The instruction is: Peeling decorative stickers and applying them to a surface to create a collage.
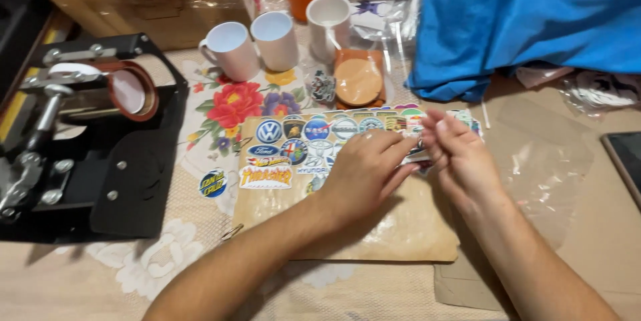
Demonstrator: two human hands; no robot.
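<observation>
L hand [360, 171] & R hand [461, 154] meet over stickers [300, 144] on brown sheet [394, 227]. Both grips pinch 1 small sticker [417, 147]; 3 white mugs [277, 39] stand behind.

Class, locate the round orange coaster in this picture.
In the head view, the round orange coaster lies upper centre, just below the tall white mug and above the stickers, left of the blue cloth.

table [601, 241], tan, floral cloth [220, 107] over left half | 9 o'clock: black mug press [93, 154] | 12: three white mugs [275, 39], orange coasters [358, 81] | 1: blue cloth [527, 21] | centre: brown sheet [394, 227] with stickers [294, 141] | 3: clear bag [547, 161]
</observation>
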